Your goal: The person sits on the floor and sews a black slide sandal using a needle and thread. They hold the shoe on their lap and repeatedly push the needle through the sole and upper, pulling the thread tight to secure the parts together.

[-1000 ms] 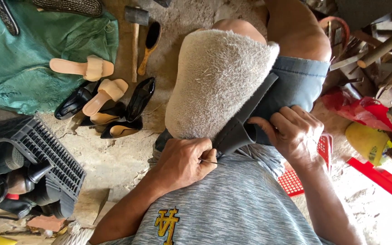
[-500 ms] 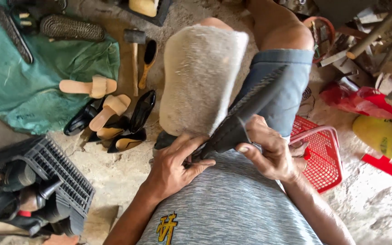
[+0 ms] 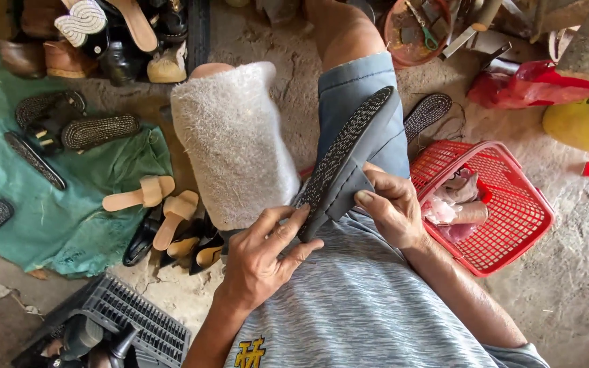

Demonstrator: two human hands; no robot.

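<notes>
Floor, far left: green cloth (image 3: 69, 218) w/ dark soles and tan sandals (image 3: 151, 204) lying loose, well apart from the hands.
Left knee: pale fuzzy pad (image 3: 233, 143) draped over it.
Left hand (image 3: 264, 255): fingers spread, tips pressed on the near end of the dark sole (image 3: 349, 157) — bracing, not wrapped round it.
Sole: tread side up, over the lap; long axis runs from near-left up to far-right, across the denim thigh.
Right hand (image 3: 393, 208): closed on the sole's right edge, thumb on top — both hands at the near end, equally close.
Right side: red basket (image 3: 485, 204) on the ground, just beside the right forearm.
</notes>
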